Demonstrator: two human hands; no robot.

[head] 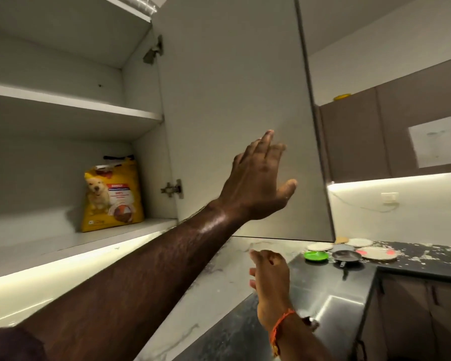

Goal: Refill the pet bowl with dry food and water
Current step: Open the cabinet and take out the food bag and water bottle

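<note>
While the yellow dog-food bag (113, 194) stands upright on the lower shelf, both empty hands, left (258, 183) and right (270, 276), are spread open by the grey cupboard door (235, 100).

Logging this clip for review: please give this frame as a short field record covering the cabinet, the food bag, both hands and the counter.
cabinet door: swung open
food bag: yellow with a dog picture, standing on the lowest shelf at the right end
left hand: raised, fingers spread, in front of the door's inner face; contact unclear
right hand: low over the counter, holding nothing
counter: plates, green bowl and small pan at the far end
task stage: bag not yet picked up
</note>
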